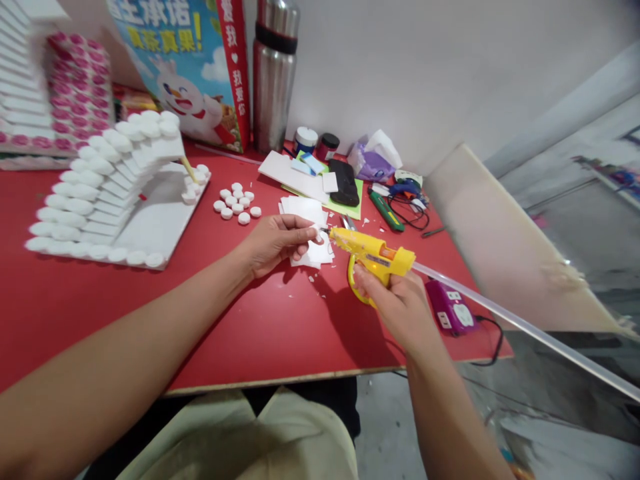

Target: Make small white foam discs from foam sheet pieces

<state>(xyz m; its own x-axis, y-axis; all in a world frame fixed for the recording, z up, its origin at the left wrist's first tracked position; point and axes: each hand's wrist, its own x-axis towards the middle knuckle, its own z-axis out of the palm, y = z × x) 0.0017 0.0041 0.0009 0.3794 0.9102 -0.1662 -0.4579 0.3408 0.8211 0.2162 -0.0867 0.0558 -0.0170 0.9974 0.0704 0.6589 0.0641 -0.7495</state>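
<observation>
Between the hands (281,244) (397,300), glue-gun nozzle (327,231)

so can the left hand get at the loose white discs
Probably yes: the left hand is close beside the white discs with nothing seen between, though it seems to pinch a small white piece.

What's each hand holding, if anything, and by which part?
Right hand: glue gun, by its handle. Left hand: a small white piece, pinched in the fingers; which part, too small to tell.
</observation>
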